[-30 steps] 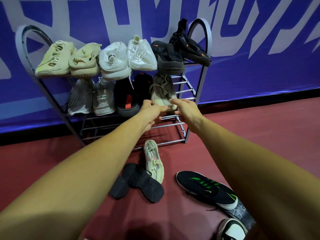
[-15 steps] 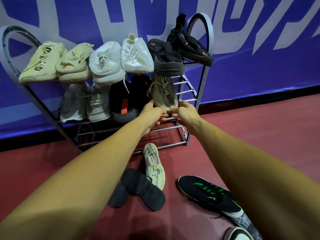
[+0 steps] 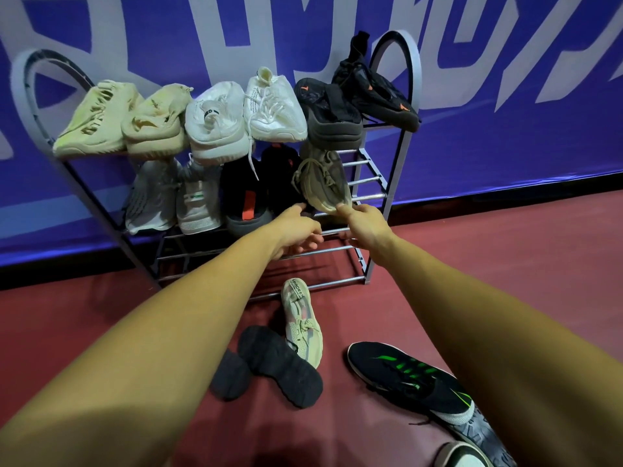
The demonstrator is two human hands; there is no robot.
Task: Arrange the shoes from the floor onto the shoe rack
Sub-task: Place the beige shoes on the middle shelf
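Rack [image 3: 415,65]: grey metal tube, arched ends, round-bar shelves, centre frame against a blue banner [image 3: 505,136].

Top shelf, left to right: two beige shoes [image 3: 101,119] with slotted uppers, two white knit sneakers [image 3: 215,119], two black shoes [image 3: 332,109] with orange marks, the right one tilted on the arch.

Middle shelf: grey-white pair [image 3: 168,197], black pair [image 3: 244,197] with an orange stripe, then the tan shoe [image 3: 325,183]. It is knit and laced, sits at the right end, toe towards the camera and tipped down over the front bar.

Left hand [image 3: 296,230]: fingers released, loosely spread, index tip just left of the tan shoe's toe, holding nothing.

Right hand [image 3: 367,224]: one fingertip touches the toe edge. Cannot tell whether the fingers pinch it.

Floor [image 3: 505,264], matte red-brown, lower centre: matching tan mate [image 3: 301,321] upright, heel towards the rack. Two black soles [image 3: 279,365] with pebbled tread lie beside it, facing up. Lower right: black mesh shoe [image 3: 411,375] with green stripes and a white midsole.
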